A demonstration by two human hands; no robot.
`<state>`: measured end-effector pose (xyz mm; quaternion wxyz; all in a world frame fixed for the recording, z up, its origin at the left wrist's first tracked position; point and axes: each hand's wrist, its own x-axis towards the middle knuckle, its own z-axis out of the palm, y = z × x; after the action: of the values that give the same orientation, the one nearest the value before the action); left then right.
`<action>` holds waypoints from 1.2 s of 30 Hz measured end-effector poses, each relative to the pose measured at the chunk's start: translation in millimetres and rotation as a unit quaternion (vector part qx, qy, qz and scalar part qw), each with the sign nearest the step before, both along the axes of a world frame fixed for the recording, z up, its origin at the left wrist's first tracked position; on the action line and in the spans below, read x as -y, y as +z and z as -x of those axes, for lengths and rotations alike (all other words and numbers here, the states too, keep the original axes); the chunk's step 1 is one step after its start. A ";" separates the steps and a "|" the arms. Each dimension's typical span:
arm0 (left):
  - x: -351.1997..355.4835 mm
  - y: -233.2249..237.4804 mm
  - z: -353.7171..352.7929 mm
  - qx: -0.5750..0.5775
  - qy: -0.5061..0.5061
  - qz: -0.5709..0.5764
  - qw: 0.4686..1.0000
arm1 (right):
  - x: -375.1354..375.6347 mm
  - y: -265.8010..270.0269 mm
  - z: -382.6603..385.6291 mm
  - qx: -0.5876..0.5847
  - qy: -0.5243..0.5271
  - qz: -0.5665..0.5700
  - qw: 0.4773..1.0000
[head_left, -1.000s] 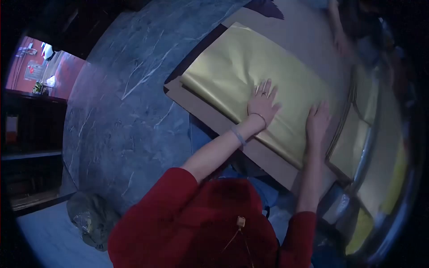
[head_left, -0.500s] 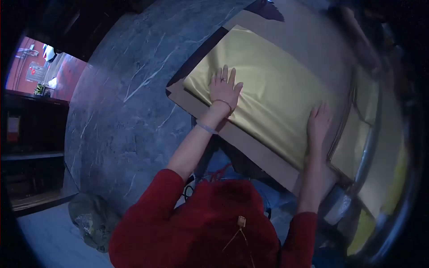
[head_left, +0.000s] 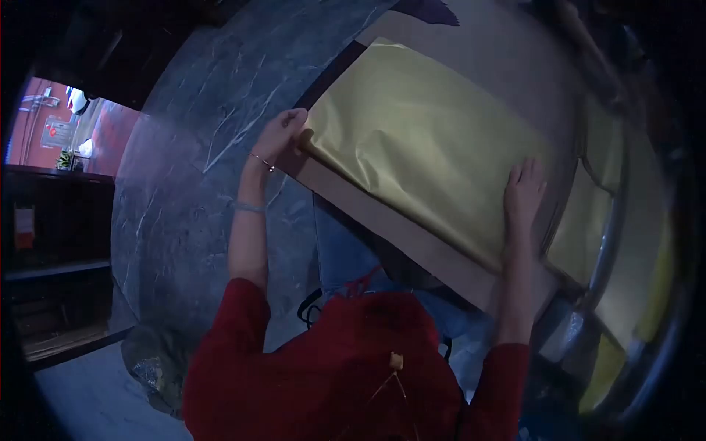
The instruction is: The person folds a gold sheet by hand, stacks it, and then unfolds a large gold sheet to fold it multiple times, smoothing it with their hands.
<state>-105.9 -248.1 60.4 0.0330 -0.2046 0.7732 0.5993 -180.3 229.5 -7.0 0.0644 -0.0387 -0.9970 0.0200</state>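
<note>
A shiny gold sheet (head_left: 434, 125) lies over a brown board (head_left: 419, 253), its near edge curled and creased, mostly toward the left. My left hand (head_left: 283, 132) is at the sheet's left corner, with its fingers closed on the edge there; the exact fingertip contact is partly hidden. My right hand (head_left: 525, 195) rests flat on the right part of the sheet, fingers stretched forward.
More gold material (head_left: 588, 220) lies to the right, beside a shiny clear-looking edge. A dark jagged piece (head_left: 430, 10) is at the top. Dark shelves (head_left: 55, 242) stand on the left, above a dark bag-like bundle (head_left: 154, 367). The floor (head_left: 198, 184) is grey and marbled.
My left hand has moved left, from lying spread on top of the sheet to gripping its left corner. My right hand has stayed nearly in place.
</note>
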 end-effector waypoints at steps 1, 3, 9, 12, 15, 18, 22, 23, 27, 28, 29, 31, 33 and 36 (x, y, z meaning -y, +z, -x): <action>4.0 5.0 2.2 -0.002 0.001 0.001 1.000 | -1.1 -2.8 0.1 -0.002 0.001 0.001 1.000; 11.8 12.8 6.8 0.037 -0.153 0.022 0.987 | 0.8 -1.9 -0.8 -0.031 0.012 0.001 0.999; 21.4 5.2 9.0 0.052 -0.243 0.071 0.966 | 6.6 8.8 -2.6 -0.006 0.000 0.019 1.000; 1.3 32.3 3.3 0.057 -0.150 0.035 0.986 | 1.1 1.2 -1.6 -0.020 0.000 0.024 1.000; 6.7 24.9 5.0 0.102 -0.200 0.212 0.951 | -2.1 -3.6 1.7 -0.034 0.007 0.016 0.999; 22.4 -9.2 5.5 0.036 -0.187 0.241 0.952 | 8.1 7.1 2.3 -0.040 0.012 0.027 0.999; 16.6 -4.6 2.4 0.049 -0.166 0.323 0.930 | 10.4 9.6 -0.4 -0.037 0.010 0.030 0.999; 17.7 -4.5 2.8 0.047 -0.168 0.307 0.936 | 9.9 9.7 0.0 -0.032 0.006 0.027 0.999; 13.7 -1.2 1.7 0.027 -0.092 0.149 0.984 | -1.8 -1.1 1.5 -0.043 0.025 0.002 0.999; 19.5 -3.0 5.0 0.025 -0.134 0.212 0.968 | -2.6 -3.3 2.4 -0.043 0.026 0.001 0.999; 21.2 -6.8 5.1 0.024 -0.132 0.212 0.968 | -2.9 -5.3 2.8 -0.027 0.013 0.012 0.999; 23.1 -13.8 5.8 0.027 -0.107 0.214 0.971 | 3.8 4.5 -0.2 -0.012 0.004 0.032 0.999; 23.2 -17.6 6.4 0.020 -0.100 0.234 0.967 | 3.5 3.8 -0.2 -0.014 0.004 0.027 1.000; 16.8 -12.5 9.8 0.046 -0.103 0.227 0.967 | 5.4 7.0 -1.8 -0.008 0.001 0.037 0.999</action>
<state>-115.7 -264.9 47.9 0.0826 -0.1529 0.9034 0.3919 -178.4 224.1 0.0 0.0705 -0.0396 -0.9951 0.0572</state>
